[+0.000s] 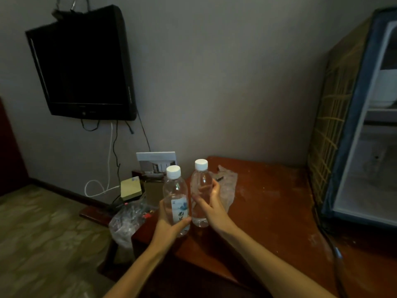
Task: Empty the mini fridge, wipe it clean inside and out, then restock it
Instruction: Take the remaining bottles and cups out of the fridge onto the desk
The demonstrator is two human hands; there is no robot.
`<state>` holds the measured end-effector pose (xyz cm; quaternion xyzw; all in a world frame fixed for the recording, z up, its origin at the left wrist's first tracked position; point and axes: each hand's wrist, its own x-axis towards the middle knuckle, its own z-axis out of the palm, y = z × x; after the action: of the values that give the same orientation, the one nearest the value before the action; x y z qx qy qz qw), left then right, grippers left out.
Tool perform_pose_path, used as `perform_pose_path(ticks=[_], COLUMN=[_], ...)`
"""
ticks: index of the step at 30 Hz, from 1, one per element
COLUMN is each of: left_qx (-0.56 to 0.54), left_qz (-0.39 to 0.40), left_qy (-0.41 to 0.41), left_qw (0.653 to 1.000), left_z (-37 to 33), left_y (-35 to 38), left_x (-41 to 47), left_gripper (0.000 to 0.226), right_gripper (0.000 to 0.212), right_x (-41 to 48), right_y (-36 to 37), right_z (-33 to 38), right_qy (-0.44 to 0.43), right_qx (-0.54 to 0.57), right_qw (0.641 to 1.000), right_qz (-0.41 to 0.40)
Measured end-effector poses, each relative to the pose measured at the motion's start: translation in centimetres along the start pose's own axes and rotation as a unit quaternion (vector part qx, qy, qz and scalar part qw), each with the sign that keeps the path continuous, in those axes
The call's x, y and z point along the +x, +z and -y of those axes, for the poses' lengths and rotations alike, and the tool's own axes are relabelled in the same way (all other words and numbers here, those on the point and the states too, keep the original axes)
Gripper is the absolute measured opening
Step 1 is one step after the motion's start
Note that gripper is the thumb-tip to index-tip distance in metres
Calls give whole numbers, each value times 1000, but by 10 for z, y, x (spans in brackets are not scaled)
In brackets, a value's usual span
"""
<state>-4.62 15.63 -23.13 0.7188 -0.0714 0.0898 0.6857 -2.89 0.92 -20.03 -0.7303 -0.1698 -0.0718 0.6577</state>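
The labelled bottle (176,198) is upright in the left hand (169,226), whose fingers are curled round its lower half. Just beside it, the right hand (211,203) grips the plain bottle (200,190), whose base may be resting on the table (268,201). Crumpled plastic (227,186) lies just behind them, and the open fridge (352,134) stands well apart at the table's right end.

Labelled bottle (175,190), plain bottle (200,183): clear glossy plastic, white caps. Table (268,201): reddish varnished wood, scuffed. Television (83,67) casing: black plastic. Fridge (348,136) lining: smooth, white.
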Motion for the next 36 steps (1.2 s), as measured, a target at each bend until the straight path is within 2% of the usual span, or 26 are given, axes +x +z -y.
perform_pose_path(ticks=[3, 8, 18, 30, 34, 36], left_qx=[-5, -1, 16, 40, 64, 82], left_qz=[-10, 10, 62, 91, 68, 72], left_qy=[-15, -44, -62, -74, -95, -103], left_qw=[1000, 999, 996, 992, 991, 989], left_z=[11, 21, 31, 37, 34, 34], left_y=[10, 23, 60, 85, 85, 89], left_x=[31, 88, 171, 201, 194, 186], left_gripper=[67, 60, 41, 73, 87, 94], right_gripper=[70, 60, 59, 72, 75, 64], right_x=[25, 71, 143, 166, 164, 159], right_y=[-7, -27, -84, -94, -93, -97], right_z=[-8, -26, -52, -75, -66, -59], right_qy=[7, 13, 27, 50, 63, 73], right_qx=[-25, -62, -89, -57, -120, -186], right_qw=[1000, 998, 993, 994, 989, 978], right_qz=[-10, -30, -74, -76, -59, -67])
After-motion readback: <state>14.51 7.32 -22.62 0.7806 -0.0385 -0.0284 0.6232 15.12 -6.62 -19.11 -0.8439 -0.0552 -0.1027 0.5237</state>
